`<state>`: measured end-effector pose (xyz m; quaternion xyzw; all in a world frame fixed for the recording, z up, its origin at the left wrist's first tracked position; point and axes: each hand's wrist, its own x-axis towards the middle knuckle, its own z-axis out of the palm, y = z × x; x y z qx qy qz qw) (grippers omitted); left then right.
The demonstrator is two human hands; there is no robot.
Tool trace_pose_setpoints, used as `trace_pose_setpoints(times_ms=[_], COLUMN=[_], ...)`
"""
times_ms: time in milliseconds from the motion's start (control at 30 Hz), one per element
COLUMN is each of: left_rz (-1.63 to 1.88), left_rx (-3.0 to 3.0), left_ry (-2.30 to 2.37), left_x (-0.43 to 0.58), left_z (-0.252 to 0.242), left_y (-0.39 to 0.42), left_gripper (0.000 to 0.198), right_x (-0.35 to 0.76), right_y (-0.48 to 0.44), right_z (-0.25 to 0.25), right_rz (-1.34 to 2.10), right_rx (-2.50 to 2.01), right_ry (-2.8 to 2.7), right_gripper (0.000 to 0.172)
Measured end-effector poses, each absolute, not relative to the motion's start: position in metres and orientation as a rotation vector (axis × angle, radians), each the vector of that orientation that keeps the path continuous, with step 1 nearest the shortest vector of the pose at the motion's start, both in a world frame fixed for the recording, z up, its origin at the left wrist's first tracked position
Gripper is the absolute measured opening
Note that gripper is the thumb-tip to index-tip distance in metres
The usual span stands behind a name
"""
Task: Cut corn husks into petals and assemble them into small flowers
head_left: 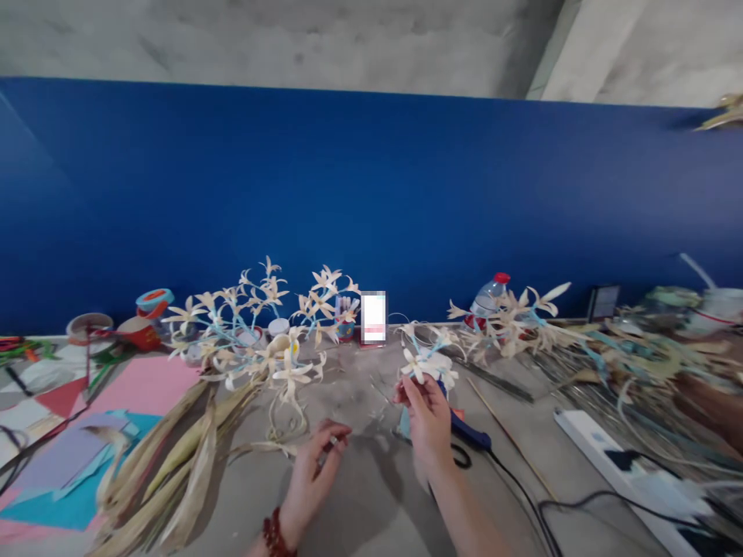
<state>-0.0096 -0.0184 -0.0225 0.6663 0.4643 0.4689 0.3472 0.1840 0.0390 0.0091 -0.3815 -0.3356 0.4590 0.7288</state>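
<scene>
My right hand (pixel 428 418) is raised a little above the table, fingers pinched round a small white husk flower (pixel 422 363) on a pale blue stem. My left hand (pixel 316 464), with a beaded bracelet at the wrist, rests low on the grey table (pixel 360 495); its fingers are curled together on a thin silvery wire or stem that I cannot name. A blue glue gun (pixel 467 433) lies just right of my right hand, its black cord trailing to the right.
Dried corn husks (pixel 174 456) lie at left beside pink, blue and purple paper sheets (pixel 87 456). Finished flower sprays (pixel 255 325) stand behind, with another bunch (pixel 511 317) and a water bottle (pixel 487 298) at right. A white power strip (pixel 609 456) sits right. A blue wall backs the table.
</scene>
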Motion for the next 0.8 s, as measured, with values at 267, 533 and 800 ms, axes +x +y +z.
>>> trace_pose_setpoints(times_ms=[267,533,800], left_rz=[1.153,1.091,1.082], left_rx=[1.835,1.892,1.849], left_ry=[1.149,1.108,0.949], left_x=[-0.007,-0.007,-0.001], left_z=[-0.015,-0.012,0.003], left_y=[-0.017,-0.019,-0.026], left_gripper=[0.018,0.014,0.016], right_x=[0.174,0.175,0.178], right_y=[0.032,0.026,0.014], right_z=[0.007,0.016,0.032], right_rz=[1.094,1.081,1.164], right_rx=[-0.841,-0.789,-0.703], right_ry=[-0.858,-0.964,-1.006], right_gripper=[0.021,0.015,0.012])
